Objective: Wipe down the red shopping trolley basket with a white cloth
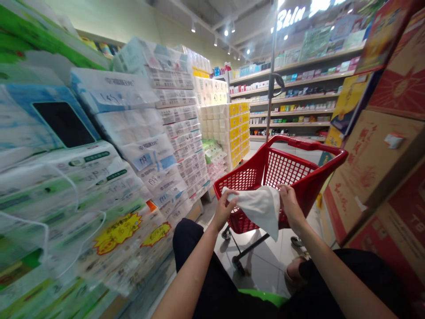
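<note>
A white cloth (260,204) is stretched between my two hands, its lower corner hanging down on the right. My left hand (225,206) pinches its left end, and my right hand (289,203) grips its upper right corner. Directly behind the cloth stands a red shopping cart (299,186) with perforated sides. The cloth hangs in front of the cart's near end; whether it touches the cart I cannot tell.
Stacked tissue packs (175,128) rise on the left, with a dark-screened phone (64,124) and a white cable on them. Cardboard boxes (372,150) are piled on the right. Shelves of small goods (299,95) line the back. My knees flank the cart's wheels.
</note>
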`<action>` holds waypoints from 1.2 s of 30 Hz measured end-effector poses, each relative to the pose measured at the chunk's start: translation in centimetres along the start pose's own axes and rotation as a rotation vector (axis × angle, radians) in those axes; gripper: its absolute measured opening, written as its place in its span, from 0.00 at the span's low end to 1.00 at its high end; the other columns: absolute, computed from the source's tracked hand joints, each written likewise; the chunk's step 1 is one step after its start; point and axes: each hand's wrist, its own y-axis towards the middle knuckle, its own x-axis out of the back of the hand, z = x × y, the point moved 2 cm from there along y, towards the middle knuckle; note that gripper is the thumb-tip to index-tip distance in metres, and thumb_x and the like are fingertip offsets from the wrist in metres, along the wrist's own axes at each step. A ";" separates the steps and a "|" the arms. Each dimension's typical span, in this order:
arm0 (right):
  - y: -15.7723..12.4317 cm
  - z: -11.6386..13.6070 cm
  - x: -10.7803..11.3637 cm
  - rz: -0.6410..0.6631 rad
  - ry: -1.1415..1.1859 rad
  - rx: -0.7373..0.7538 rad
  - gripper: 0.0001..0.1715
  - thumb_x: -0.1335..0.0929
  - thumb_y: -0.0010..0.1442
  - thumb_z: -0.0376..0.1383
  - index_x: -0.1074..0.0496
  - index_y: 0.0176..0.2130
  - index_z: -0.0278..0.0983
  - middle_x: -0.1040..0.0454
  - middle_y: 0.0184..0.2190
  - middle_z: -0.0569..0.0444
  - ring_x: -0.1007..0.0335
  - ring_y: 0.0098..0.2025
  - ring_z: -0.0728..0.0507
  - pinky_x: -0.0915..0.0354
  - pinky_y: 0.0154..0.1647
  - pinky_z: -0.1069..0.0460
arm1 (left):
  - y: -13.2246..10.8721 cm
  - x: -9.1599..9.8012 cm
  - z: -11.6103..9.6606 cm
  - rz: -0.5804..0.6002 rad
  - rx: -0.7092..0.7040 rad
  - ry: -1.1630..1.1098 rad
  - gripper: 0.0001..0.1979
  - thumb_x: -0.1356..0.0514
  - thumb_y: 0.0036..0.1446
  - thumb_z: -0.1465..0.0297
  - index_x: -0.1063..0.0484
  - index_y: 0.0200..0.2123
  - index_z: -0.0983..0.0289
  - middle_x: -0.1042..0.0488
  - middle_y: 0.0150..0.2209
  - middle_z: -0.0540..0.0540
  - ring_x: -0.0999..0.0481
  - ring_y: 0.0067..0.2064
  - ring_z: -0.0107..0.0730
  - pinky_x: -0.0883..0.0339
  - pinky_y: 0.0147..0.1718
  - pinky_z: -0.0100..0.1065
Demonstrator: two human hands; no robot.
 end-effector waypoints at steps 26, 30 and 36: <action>-1.1 1.5 3.0 0.385 -0.230 -0.275 0.31 0.44 0.63 0.57 0.34 0.24 0.39 0.31 0.23 0.53 0.35 0.27 0.46 0.38 0.30 0.50 | 6.4 -1.1 0.6 0.079 0.083 0.901 0.23 0.39 0.55 0.56 0.31 0.55 0.51 0.39 0.60 0.56 0.42 0.62 0.48 0.52 0.61 0.51; 3.8 2.6 5.4 0.157 -0.526 0.206 0.23 0.44 0.65 0.50 0.31 0.32 0.40 0.27 0.36 0.49 0.33 0.40 0.41 0.39 0.43 0.47 | 3.8 -4.1 2.3 0.324 0.230 0.962 0.26 0.61 0.66 0.51 0.27 0.47 0.53 0.26 0.49 0.55 0.27 0.49 0.42 0.35 0.46 0.41; 9.1 1.7 6.2 0.559 -0.934 0.510 0.24 0.38 0.59 0.56 0.27 0.38 0.43 0.24 0.41 0.51 0.32 0.47 0.39 0.44 0.47 0.45 | 1.3 -2.6 1.7 0.383 0.012 1.124 0.26 0.61 0.65 0.48 0.30 0.43 0.56 0.22 0.41 0.53 0.23 0.42 0.39 0.34 0.38 0.34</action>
